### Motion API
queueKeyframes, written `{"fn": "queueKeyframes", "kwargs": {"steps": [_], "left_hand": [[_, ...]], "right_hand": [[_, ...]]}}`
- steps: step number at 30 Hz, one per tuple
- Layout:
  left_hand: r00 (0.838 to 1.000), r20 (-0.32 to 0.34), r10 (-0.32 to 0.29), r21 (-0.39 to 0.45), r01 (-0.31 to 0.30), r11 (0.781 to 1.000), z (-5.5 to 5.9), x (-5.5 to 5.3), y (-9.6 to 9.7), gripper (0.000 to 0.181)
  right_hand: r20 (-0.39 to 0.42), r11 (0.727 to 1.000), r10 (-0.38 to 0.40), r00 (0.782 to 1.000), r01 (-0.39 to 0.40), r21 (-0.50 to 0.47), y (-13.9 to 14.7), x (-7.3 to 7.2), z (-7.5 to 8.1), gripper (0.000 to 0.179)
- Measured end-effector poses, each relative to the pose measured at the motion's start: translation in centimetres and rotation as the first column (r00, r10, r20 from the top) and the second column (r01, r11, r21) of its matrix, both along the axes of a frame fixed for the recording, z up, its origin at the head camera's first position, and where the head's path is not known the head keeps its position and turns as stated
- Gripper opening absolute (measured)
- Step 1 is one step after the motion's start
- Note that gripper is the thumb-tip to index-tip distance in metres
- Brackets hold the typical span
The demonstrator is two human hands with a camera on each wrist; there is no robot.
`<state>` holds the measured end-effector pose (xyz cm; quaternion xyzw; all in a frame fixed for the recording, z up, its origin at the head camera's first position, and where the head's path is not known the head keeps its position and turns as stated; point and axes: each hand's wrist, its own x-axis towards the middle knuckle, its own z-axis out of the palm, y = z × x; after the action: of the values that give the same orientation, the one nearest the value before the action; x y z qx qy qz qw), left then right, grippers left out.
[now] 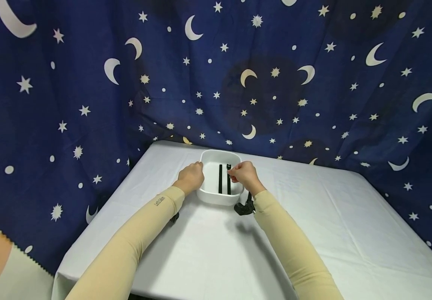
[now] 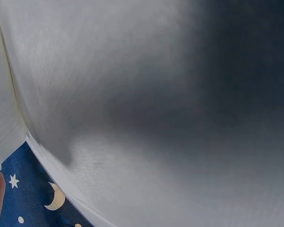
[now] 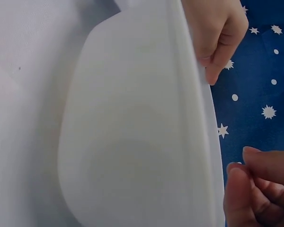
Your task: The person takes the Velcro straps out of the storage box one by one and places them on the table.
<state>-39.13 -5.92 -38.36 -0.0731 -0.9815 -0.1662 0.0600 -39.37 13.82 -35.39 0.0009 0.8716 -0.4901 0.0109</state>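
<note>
A white rounded-corner tub [image 1: 216,199] stands toward the back of the table. Its left rim is held by my left hand [image 1: 192,177]; the right wrist view shows that left hand [image 3: 217,38] beyond the tub wall [image 3: 132,118]. Inside lie two narrow black straps, a left strap [image 1: 220,179] and a right strap [image 1: 228,187], side by side, the latter with a wider far end. Over the tub's right side, my right hand [image 1: 245,173] has thumb and fingertips drawn together, overlapping the right strap. The right wrist view shows the right hand's fingers [image 3: 236,194] curled; whether they pinch anything I cannot tell.
White cloth covers the table [image 1: 332,216]. Behind it hangs a dark blue curtain [image 1: 216,75] with moons and stars. A black camera mount [image 1: 245,207] shows under the right wrist. The left wrist view is mostly shadowed white cloth [image 2: 132,179].
</note>
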Motion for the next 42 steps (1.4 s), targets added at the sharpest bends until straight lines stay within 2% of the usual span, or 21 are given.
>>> {"fn": "queueKeyframes", "kwargs": {"steps": [8, 16, 22, 32, 42], "left_hand": [[1.0, -0.006, -0.004, 0.001, 0.004, 1.0, 0.0, -0.1, -0.1, 0.037], [1.0, -0.004, -0.008, 0.0, 0.008, 1.0, 0.3, -0.1, 0.0, 0.036], [1.0, -0.004, -0.006, -0.015, 0.006, 1.0, 0.2, -0.2, 0.1, 0.038], [1.0, -0.005, -0.008, -0.012, 0.008, 1.0, 0.3, -0.1, 0.1, 0.04], [1.0, 0.002, -0.002, 0.001, 0.002, 1.0, 0.2, 0.1, 0.1, 0.036]], "right_hand": [[0.013, 1.0, 0.024, 1.0, -0.024, 0.009, -0.7, -0.1, -0.3, 0.017], [-0.01, 0.997, 0.014, 1.0, -0.013, 0.072, -1.0, -0.3, -0.3, 0.017], [0.007, 0.993, 0.02, 1.0, -0.021, 0.112, -1.2, -0.2, -0.1, 0.016], [0.028, 0.977, 0.036, 0.999, -0.041, 0.207, -1.9, -0.4, -0.3, 0.02], [0.014, 0.943, 0.038, 0.999, -0.041, 0.331, -2.4, -0.3, -1.0, 0.021]]}}
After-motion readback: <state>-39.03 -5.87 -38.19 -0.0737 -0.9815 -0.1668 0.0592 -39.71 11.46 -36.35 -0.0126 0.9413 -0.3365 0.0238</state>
